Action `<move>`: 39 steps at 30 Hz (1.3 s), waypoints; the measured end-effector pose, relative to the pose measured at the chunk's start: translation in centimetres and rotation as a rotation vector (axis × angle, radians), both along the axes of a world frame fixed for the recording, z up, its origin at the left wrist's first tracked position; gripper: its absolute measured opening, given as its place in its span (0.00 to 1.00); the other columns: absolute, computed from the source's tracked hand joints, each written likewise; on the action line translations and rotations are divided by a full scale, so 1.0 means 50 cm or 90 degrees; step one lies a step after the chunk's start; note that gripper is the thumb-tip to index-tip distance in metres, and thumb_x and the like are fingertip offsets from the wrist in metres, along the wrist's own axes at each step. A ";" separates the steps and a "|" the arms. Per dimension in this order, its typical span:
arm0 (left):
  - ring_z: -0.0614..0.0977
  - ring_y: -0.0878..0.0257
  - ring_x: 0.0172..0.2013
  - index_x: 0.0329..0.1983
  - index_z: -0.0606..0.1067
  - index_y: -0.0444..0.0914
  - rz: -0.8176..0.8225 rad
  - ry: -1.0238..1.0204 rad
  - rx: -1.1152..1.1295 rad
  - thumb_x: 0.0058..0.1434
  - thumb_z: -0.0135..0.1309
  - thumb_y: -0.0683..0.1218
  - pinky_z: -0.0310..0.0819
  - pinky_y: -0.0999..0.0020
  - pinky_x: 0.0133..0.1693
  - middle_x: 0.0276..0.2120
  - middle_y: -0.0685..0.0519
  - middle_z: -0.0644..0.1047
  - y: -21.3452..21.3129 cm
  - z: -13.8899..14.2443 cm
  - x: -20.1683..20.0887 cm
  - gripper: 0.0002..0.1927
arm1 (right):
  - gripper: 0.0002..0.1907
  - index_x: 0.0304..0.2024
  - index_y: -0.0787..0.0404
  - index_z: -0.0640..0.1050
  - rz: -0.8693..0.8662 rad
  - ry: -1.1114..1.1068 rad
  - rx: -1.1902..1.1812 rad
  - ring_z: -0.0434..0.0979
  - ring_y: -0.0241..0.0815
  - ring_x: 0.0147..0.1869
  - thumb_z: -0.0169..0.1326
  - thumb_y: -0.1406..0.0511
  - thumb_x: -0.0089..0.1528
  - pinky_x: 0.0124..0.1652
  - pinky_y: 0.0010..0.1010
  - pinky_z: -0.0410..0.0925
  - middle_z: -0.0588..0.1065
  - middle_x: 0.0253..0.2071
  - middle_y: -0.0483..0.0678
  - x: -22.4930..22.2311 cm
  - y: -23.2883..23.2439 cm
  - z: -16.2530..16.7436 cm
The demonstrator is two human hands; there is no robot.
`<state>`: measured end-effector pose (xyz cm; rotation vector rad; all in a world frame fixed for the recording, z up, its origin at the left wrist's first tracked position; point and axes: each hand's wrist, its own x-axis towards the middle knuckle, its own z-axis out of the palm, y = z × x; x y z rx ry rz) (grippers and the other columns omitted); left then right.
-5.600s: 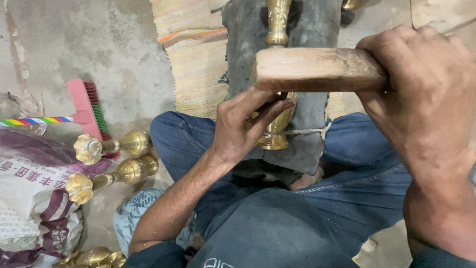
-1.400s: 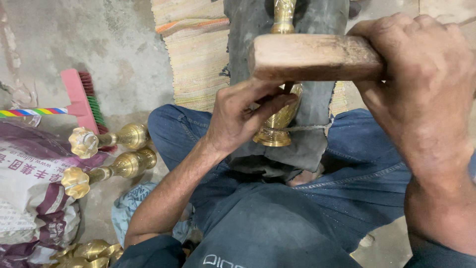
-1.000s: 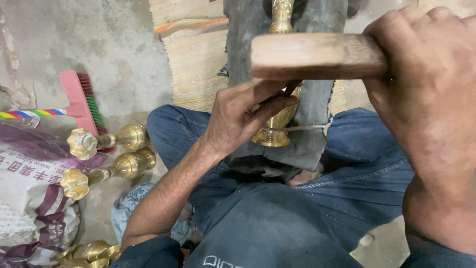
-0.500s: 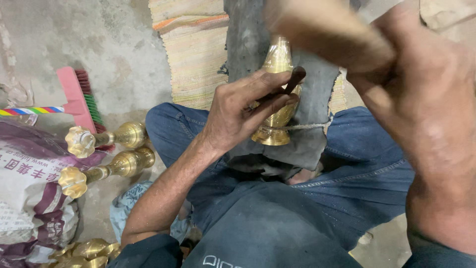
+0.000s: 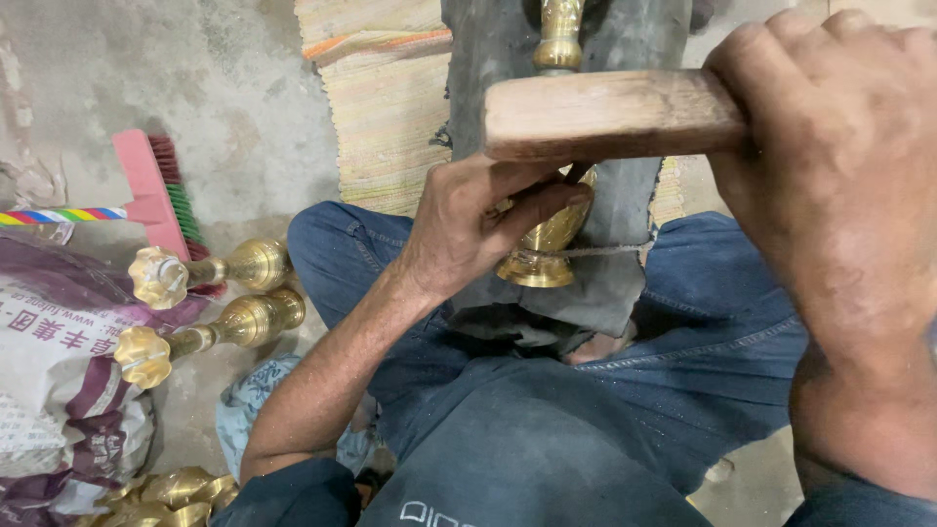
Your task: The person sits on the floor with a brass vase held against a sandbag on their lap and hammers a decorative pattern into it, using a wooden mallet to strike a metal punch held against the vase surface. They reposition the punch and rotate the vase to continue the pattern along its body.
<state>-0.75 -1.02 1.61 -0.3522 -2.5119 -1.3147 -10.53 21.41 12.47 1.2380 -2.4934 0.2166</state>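
Note:
My left hand [image 5: 478, 224] grips the flared base of a brass lamp stand [image 5: 543, 244] that lies along a dark grey cloth-covered support [image 5: 508, 59] between my legs. A thin dark tool is pinched in the same hand against the brass; its tip is hidden. The stand's upper stem [image 5: 560, 29] shows above the mallet. My right hand [image 5: 830, 166] is closed around the handle of a wooden mallet [image 5: 610, 112], held raised and level, close to the camera, above the brass piece.
Two finished brass stands [image 5: 210, 268] [image 5: 205, 332] lie on the concrete floor at left, more brass pieces [image 5: 166, 493] at bottom left. A pink brush [image 5: 156, 190] with striped handle, a printed sack [image 5: 59, 351] and a woven mat [image 5: 386, 98] surround me.
The mallet swung down onto the brass piece half a second ago, blurred, and is raised again now. My left hand has kept its hold on the stand.

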 end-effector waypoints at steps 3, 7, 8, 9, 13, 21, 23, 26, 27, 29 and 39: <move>0.88 0.65 0.43 0.63 0.75 0.40 -0.007 -0.011 0.053 0.70 0.60 0.46 0.89 0.73 0.44 0.47 0.54 0.83 0.002 -0.004 0.000 0.19 | 0.10 0.47 0.63 0.75 -0.032 -0.146 -0.062 0.78 0.46 0.46 0.60 0.68 0.66 0.46 0.35 0.67 0.76 0.42 0.50 0.003 -0.002 0.004; 0.88 0.64 0.45 0.60 0.76 0.42 0.009 0.039 0.010 0.69 0.63 0.48 0.88 0.71 0.48 0.47 0.55 0.83 0.003 -0.003 0.000 0.18 | 0.14 0.42 0.61 0.77 0.000 0.104 0.085 0.78 0.47 0.42 0.68 0.70 0.58 0.45 0.38 0.69 0.76 0.36 0.49 0.001 -0.009 0.004; 0.88 0.64 0.46 0.61 0.76 0.41 0.000 0.034 0.030 0.70 0.62 0.47 0.89 0.71 0.48 0.48 0.54 0.83 0.001 -0.001 0.002 0.18 | 0.13 0.42 0.61 0.77 -0.003 0.098 0.093 0.78 0.47 0.42 0.68 0.70 0.59 0.46 0.38 0.69 0.75 0.35 0.49 0.001 -0.009 0.004; 0.88 0.64 0.46 0.63 0.75 0.41 -0.009 0.033 0.046 0.71 0.61 0.46 0.89 0.71 0.49 0.49 0.53 0.83 0.000 0.001 0.001 0.18 | 0.13 0.42 0.61 0.76 -0.008 0.096 0.099 0.78 0.47 0.42 0.68 0.69 0.60 0.46 0.38 0.69 0.75 0.35 0.49 0.001 -0.008 0.003; 0.88 0.65 0.40 0.58 0.78 0.42 0.011 0.017 -0.002 0.68 0.65 0.47 0.86 0.71 0.42 0.44 0.55 0.84 -0.001 0.007 -0.003 0.17 | 0.12 0.44 0.62 0.74 0.002 0.001 0.021 0.74 0.46 0.44 0.63 0.72 0.63 0.48 0.36 0.67 0.72 0.38 0.49 0.006 0.011 0.002; 0.87 0.63 0.49 0.62 0.76 0.38 -0.020 0.053 0.072 0.72 0.61 0.46 0.88 0.70 0.51 0.52 0.51 0.82 0.000 0.013 -0.003 0.17 | 0.13 0.48 0.64 0.72 0.020 -0.026 -0.043 0.75 0.50 0.47 0.62 0.73 0.64 0.49 0.37 0.67 0.73 0.42 0.52 -0.005 0.025 -0.027; 0.88 0.64 0.44 0.57 0.78 0.40 0.014 0.002 0.028 0.69 0.64 0.47 0.87 0.71 0.45 0.46 0.52 0.84 0.000 0.013 -0.003 0.16 | 0.15 0.46 0.65 0.73 -0.007 -0.070 -0.021 0.77 0.53 0.47 0.66 0.72 0.63 0.47 0.40 0.69 0.74 0.40 0.54 -0.005 0.023 -0.025; 0.88 0.64 0.43 0.58 0.78 0.38 0.007 0.003 0.022 0.69 0.64 0.46 0.87 0.71 0.43 0.45 0.52 0.84 -0.004 0.011 -0.005 0.16 | 0.16 0.46 0.64 0.73 -0.013 -0.048 0.004 0.78 0.54 0.46 0.67 0.73 0.61 0.47 0.42 0.70 0.75 0.39 0.53 -0.001 0.019 -0.015; 0.88 0.63 0.44 0.59 0.77 0.37 -0.001 0.008 0.034 0.70 0.62 0.45 0.88 0.71 0.44 0.47 0.51 0.83 -0.005 0.009 -0.004 0.17 | 0.15 0.47 0.63 0.73 -0.021 -0.079 -0.011 0.79 0.53 0.46 0.66 0.73 0.62 0.47 0.42 0.70 0.75 0.40 0.52 0.001 0.016 -0.012; 0.88 0.63 0.43 0.57 0.78 0.39 0.004 0.013 0.021 0.68 0.64 0.46 0.87 0.69 0.44 0.45 0.52 0.84 -0.005 0.006 -0.003 0.16 | 0.14 0.50 0.64 0.72 -0.045 -0.172 -0.074 0.78 0.50 0.48 0.63 0.72 0.66 0.48 0.40 0.70 0.75 0.42 0.51 0.001 0.004 -0.010; 0.88 0.65 0.41 0.55 0.80 0.41 -0.004 0.017 0.006 0.68 0.64 0.46 0.86 0.70 0.42 0.43 0.53 0.85 -0.006 0.008 -0.007 0.14 | 0.13 0.47 0.63 0.76 -0.045 -0.035 0.015 0.80 0.50 0.45 0.66 0.70 0.62 0.46 0.39 0.71 0.76 0.40 0.51 0.012 -0.004 0.009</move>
